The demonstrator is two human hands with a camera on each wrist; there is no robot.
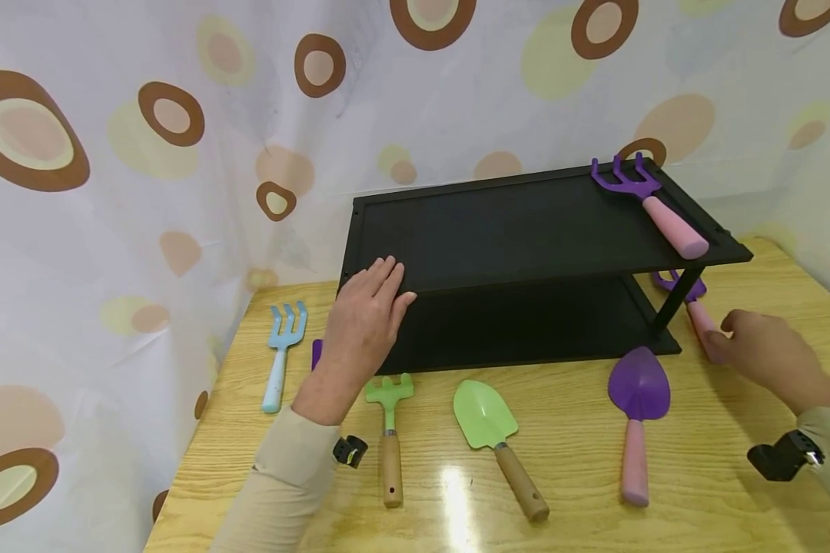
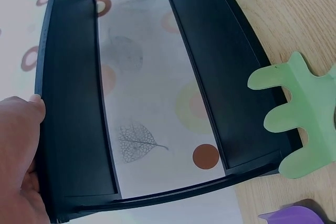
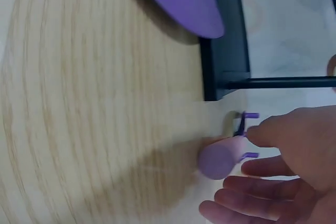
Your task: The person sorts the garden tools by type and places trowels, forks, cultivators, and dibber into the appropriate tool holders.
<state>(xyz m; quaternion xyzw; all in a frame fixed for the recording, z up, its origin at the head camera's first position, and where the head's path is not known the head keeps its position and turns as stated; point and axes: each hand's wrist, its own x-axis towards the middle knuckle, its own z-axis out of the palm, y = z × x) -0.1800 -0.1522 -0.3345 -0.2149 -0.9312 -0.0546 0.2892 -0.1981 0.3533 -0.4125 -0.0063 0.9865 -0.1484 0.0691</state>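
My left hand (image 1: 366, 315) rests on the left end of a black two-tier rack (image 1: 484, 238), fingers stretched over its top shelf and thumb near the front edge. In the left wrist view the hand lies along the rack's edge. My right hand (image 1: 768, 349) is at the pink handle of a purple hand fork (image 1: 702, 326) beside the rack's right end. In the right wrist view thumb and loosely extended fingers lie around the handle (image 3: 218, 160), without a clear grip. Another purple hand fork with a pink handle (image 1: 671, 224) lies on the top shelf's right end.
In front of the rack lie a green hand fork (image 1: 390, 438), a green trowel (image 1: 487, 418) and a purple trowel (image 1: 639, 392). A light blue hand fork (image 1: 281, 361) lies left. My left arm mostly hides a purple item (image 1: 317, 352). Patterned sheeting (image 1: 415, 100) hangs behind the table.
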